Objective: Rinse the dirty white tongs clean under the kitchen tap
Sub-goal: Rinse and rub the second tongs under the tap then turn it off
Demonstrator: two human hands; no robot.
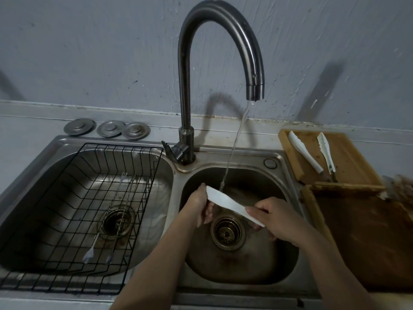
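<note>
Two hands hold the white tongs (232, 205) over the right basin (288, 260): I see my left hand (200, 206) pinching the far tip and my right hand (271, 217) clamped round the near end. Between the grips, water (234, 148) from the tap (220, 63) strikes the blade.

wire rack (93, 198) in left basin, tongs (232, 205) over right basin (279, 265), cutting board (348, 162) further right
</note>
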